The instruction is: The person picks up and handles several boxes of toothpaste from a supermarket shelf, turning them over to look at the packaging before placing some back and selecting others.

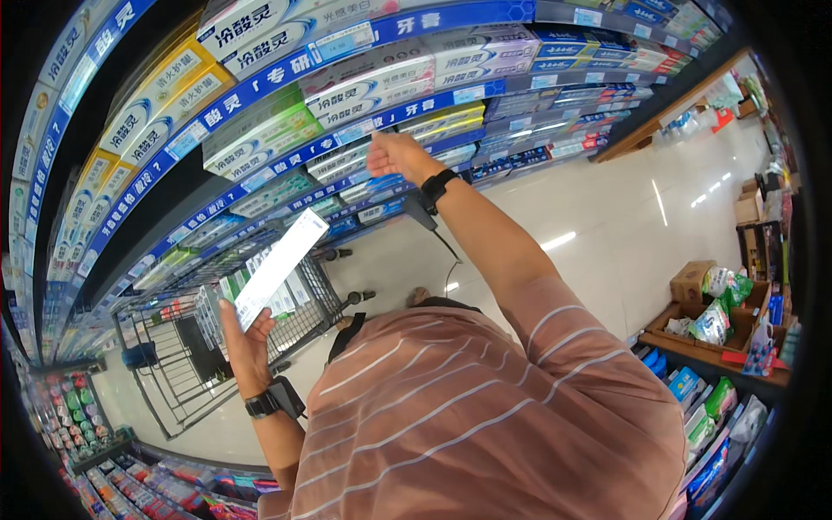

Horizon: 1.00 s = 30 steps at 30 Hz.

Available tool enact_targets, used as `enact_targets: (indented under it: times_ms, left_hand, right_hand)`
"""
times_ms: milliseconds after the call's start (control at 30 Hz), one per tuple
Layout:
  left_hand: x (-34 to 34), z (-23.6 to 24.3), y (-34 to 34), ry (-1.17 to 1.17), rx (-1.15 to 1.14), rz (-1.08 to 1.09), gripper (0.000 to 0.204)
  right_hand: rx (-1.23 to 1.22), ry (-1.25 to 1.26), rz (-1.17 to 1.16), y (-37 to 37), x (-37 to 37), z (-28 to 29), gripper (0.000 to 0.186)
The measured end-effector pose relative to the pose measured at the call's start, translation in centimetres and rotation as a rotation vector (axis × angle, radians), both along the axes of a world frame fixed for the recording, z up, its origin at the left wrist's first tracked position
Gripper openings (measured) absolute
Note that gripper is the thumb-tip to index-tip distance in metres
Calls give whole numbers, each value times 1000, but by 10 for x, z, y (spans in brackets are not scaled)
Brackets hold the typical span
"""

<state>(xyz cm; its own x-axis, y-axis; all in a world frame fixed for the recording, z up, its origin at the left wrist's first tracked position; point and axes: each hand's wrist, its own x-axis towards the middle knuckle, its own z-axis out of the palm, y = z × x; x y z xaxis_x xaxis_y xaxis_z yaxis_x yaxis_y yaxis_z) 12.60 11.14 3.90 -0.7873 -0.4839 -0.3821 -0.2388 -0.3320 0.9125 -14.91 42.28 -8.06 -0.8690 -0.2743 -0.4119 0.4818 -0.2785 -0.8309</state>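
Two hands busy: left hand (245, 341) grips a long white toothpaste box (280, 266) at 9 o'clock; right hand (394, 154), fingers loose and empty, reaches shelf boxes (360, 165) at 12. Picking step, probably; next needs a clean pinch.

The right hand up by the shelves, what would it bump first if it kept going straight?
Probably the toothpaste boxes on the blue shelf; the right hand points at them, though the gap is hard to judge.

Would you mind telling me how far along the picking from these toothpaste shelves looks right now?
Done: several boxes already lie in the shopping cart. In hand: the left hand holds a long white box above the cart, while the right hand reaches toward the shelf of boxed toothpaste, holding nothing visible. Left: the white box is not yet in the cart.
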Motion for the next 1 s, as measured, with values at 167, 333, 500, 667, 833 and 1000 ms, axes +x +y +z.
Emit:
enact_targets:
  times_ms: [167,333,500,667,833,1000]
  left_hand:
    - [-17,-3,5,-3,52,-88,56]
    - [-39,-6,15,58,79,-242,47]
    - [-62,2,36,83,24,-316,50]
    - [-66,-9,34,136,39,-436,44]
    - [-63,4,37,130,27,-493,45]
    - [-62,4,29,162,34,-495,50]
  right_hand:
    - [-55,12,215,-1,44,22,60]
    - [-133,-11,391,1,80,53,62]
    - [-202,49,415,13,99,71,61]
    - [-342,11,340,21,112,59,54]
    - [-362,6,338,23,122,67,46]
    - [-394,86,376,20,128,71,45]
